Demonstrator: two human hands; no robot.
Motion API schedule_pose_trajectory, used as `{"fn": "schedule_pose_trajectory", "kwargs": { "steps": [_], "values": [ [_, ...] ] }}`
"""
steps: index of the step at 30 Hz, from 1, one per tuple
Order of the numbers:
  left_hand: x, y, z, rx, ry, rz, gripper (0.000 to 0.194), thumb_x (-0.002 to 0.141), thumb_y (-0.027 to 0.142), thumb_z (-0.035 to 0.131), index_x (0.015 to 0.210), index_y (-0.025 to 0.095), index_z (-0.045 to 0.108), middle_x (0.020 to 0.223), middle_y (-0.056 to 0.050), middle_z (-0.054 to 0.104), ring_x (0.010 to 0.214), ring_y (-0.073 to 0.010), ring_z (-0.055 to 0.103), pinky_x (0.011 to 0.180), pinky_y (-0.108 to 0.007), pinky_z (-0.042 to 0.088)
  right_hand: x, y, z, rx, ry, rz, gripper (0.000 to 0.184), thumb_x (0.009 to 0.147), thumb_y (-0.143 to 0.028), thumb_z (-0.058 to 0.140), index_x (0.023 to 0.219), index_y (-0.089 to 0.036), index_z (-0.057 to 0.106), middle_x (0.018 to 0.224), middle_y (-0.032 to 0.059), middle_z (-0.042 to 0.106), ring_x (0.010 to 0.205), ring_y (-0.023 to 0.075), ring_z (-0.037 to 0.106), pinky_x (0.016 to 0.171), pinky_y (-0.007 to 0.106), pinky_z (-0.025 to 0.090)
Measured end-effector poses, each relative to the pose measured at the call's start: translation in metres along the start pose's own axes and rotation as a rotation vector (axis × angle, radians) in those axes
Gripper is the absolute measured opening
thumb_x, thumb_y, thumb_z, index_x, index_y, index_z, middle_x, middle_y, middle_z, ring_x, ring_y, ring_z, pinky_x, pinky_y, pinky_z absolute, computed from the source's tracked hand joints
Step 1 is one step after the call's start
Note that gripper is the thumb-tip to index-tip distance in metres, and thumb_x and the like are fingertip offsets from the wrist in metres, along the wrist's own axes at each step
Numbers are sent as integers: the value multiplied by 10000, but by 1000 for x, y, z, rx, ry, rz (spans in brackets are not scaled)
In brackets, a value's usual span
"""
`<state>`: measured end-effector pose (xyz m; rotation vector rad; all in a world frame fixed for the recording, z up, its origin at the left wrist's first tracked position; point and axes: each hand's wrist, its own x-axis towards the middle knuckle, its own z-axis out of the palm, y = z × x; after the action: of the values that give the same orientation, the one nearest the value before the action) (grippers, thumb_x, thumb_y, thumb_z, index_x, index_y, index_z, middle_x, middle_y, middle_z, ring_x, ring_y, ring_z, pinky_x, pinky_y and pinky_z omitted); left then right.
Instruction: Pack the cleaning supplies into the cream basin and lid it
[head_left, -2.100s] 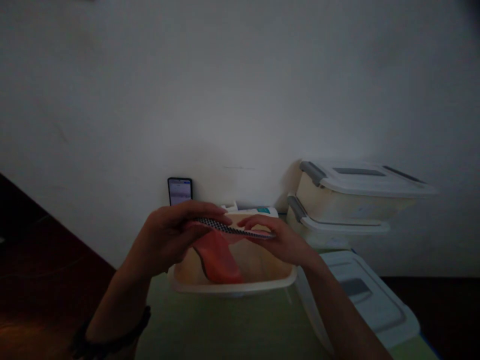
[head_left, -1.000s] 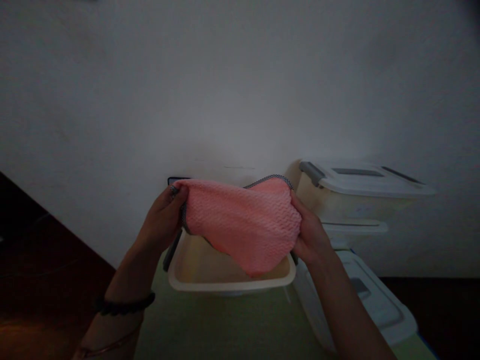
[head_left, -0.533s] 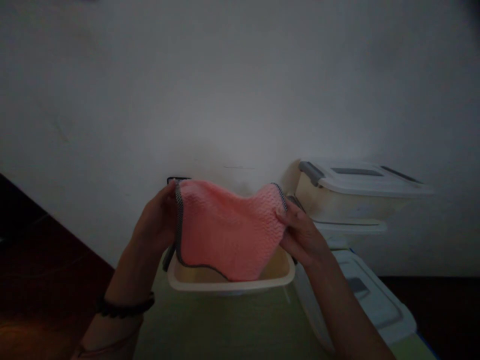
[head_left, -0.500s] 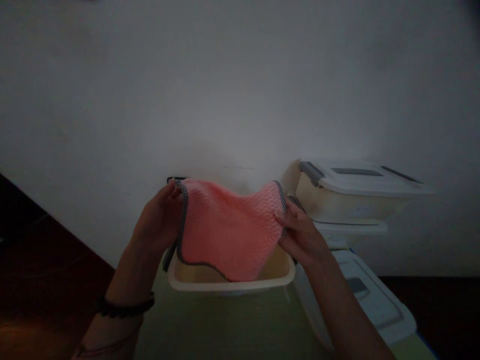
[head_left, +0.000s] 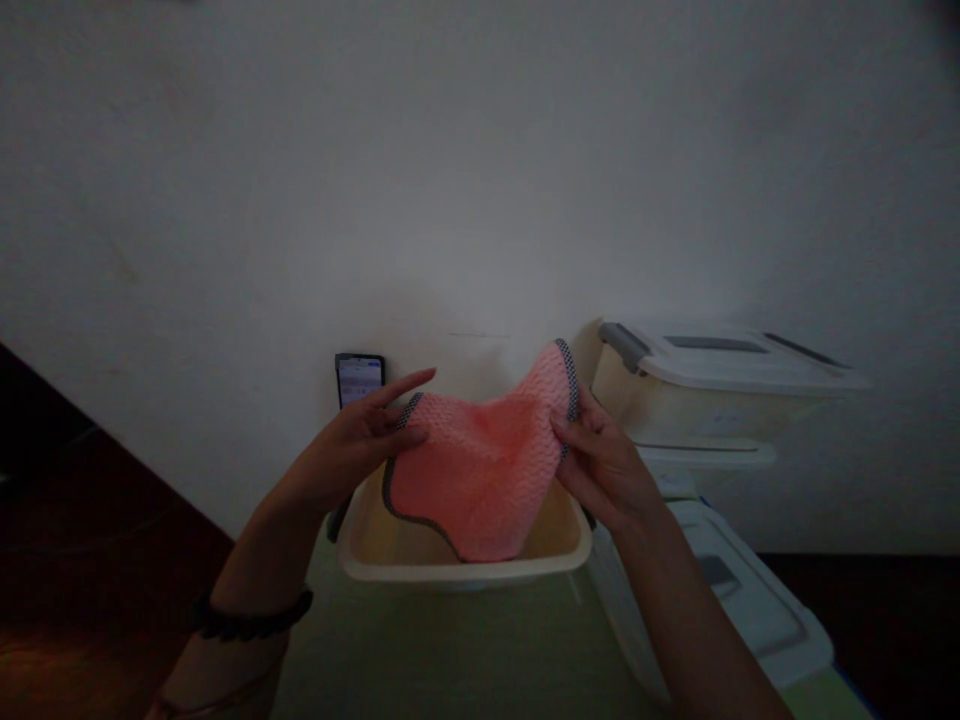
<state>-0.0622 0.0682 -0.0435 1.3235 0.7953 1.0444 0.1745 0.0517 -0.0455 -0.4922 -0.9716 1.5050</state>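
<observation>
A pink cleaning cloth [head_left: 480, 470] with a black-and-white checked border hangs between my two hands, sagging in the middle. My left hand [head_left: 367, 435] pinches its left edge between thumb and fingers, the index finger stretched out to the right. On the opposite edge my right hand [head_left: 600, 455] is closed, thumb on the front of the cloth and fingers behind. Just below, a cream-coloured plastic bin [head_left: 465, 573] stands open, and the cloth's lower end hangs over its mouth. The cloth hides part of the bin's inside.
A phone [head_left: 361, 378] with a lit screen leans at the wall behind my left hand. To the right stands a lidded storage box [head_left: 720, 385] with grey latches. A loose white lid [head_left: 742, 590] lies in front of it on the green tabletop [head_left: 450, 650].
My left hand has shifted right along with the cloth's left edge, and its index finger now extends. The cloth sags more and the phone's screen has come into view. My right hand stays nearly still.
</observation>
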Motion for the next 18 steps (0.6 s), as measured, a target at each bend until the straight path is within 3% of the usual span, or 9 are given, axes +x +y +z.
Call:
{"fn": "schedule_pose_trajectory", "kwargs": {
  "steps": [3,7,12,15,18],
  "values": [
    [1,0,-2,167,98,21,340,748,250,679,1088,245,658,670,4,685,590,-109,603,546,-182,484,2,-1,-1,-45,74,-9,244,705,-155,691,924,-253,647,834,-38,682,718,96,619,712,222,517],
    [3,0,-7,328,283,133,148,726,288,680,834,201,732,769,-32,690,651,-135,588,528,-191,457,5,-2,-4,-100,205,-60,174,668,-205,737,796,-233,623,717,-64,654,623,73,582,613,183,477],
    [3,0,-12,258,392,154,223,729,329,679,915,211,713,808,-20,683,656,-120,580,553,-185,456,6,0,-10,-249,262,-153,192,734,-288,693,869,-257,561,668,-79,630,528,80,528,514,191,422],
    [-1,3,-11,217,315,101,412,645,294,760,1043,250,664,813,-4,687,664,-133,599,583,-205,485,6,3,-13,-346,291,-179,338,772,-326,656,1079,-303,517,571,-95,560,462,92,480,462,201,385],
    [-4,6,-9,239,233,82,610,569,242,808,1142,269,602,814,-3,681,677,-157,612,600,-237,508,4,2,-13,-420,244,-187,441,801,-334,620,1222,-319,490,586,-82,543,496,104,493,511,216,426]
  ]
}}
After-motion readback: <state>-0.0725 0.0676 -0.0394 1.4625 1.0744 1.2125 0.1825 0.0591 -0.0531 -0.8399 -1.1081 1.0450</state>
